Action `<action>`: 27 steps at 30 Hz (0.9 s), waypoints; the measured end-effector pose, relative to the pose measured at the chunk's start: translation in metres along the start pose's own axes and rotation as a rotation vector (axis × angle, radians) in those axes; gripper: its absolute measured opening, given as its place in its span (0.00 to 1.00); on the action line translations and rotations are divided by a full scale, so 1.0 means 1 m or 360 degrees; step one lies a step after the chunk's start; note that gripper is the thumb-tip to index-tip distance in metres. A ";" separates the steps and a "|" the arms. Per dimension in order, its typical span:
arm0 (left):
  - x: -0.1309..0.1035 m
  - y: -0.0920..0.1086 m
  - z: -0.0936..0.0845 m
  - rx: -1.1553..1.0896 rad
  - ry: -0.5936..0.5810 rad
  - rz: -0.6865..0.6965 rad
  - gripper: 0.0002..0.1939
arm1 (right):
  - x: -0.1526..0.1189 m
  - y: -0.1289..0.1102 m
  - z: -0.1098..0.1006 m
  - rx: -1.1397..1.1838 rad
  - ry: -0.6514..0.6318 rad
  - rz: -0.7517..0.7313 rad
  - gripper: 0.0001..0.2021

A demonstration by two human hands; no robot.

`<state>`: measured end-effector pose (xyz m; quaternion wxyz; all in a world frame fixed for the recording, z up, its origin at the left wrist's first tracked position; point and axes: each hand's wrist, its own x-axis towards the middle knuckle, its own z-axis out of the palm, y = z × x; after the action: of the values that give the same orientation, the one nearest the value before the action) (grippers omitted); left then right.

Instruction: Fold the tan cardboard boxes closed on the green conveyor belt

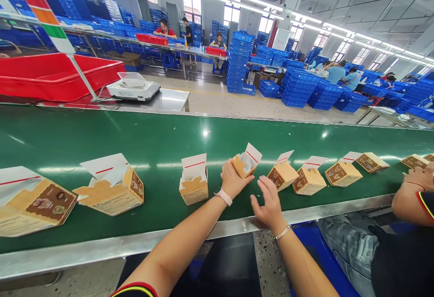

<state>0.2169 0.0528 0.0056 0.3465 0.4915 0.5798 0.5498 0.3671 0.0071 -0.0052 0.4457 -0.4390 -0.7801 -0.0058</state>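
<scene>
My left hand point(233, 180), with a pale band on its wrist, is wrapped round a small open carton point(244, 163) on the green conveyor belt point(162, 134). The carton's white flap with a red strip stands up, and white material shows inside. To its right, my right hand point(267, 202) hovers over the belt with fingers apart, holding nothing. Just beyond it sits a brown and tan carton point(283, 175) with its flap raised. On the left of my left hand stands another open carton point(194, 184), its flap upright.
More cartons point(115, 188) line the belt on both sides. A co-worker's hand point(417, 178) reaches onto the belt at far right. Behind the belt are a white scale point(135, 88), a red tray point(54, 77) and a striped signal post point(47, 16). Blue crates point(239, 62) stand stacked beyond.
</scene>
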 end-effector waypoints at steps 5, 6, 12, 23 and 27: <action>-0.025 -0.008 -0.009 0.0401 -0.0187 0.0674 0.39 | 0.004 0.004 0.014 0.0182 -0.0103 -0.0102 0.30; -0.023 -0.008 -0.010 0.0422 -0.0265 0.0783 0.36 | 0.009 0.009 0.014 0.0211 -0.0147 -0.0102 0.28; -0.005 0.000 -0.003 0.0573 -0.0459 0.0866 0.27 | 0.048 0.025 -0.003 0.0436 -0.0435 0.0007 0.16; 0.002 0.020 0.028 0.0239 -0.0287 0.0425 0.01 | 0.047 0.031 0.015 0.1051 0.0529 0.1175 0.15; -0.001 0.026 0.044 -0.0284 -0.0176 -0.0256 0.20 | 0.052 0.038 0.008 0.1239 0.0475 0.1668 0.18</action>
<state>0.2631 0.0627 0.0236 0.4632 0.4401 0.5462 0.5416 0.3766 0.0696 0.0119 0.6187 -0.5614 -0.3388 0.4327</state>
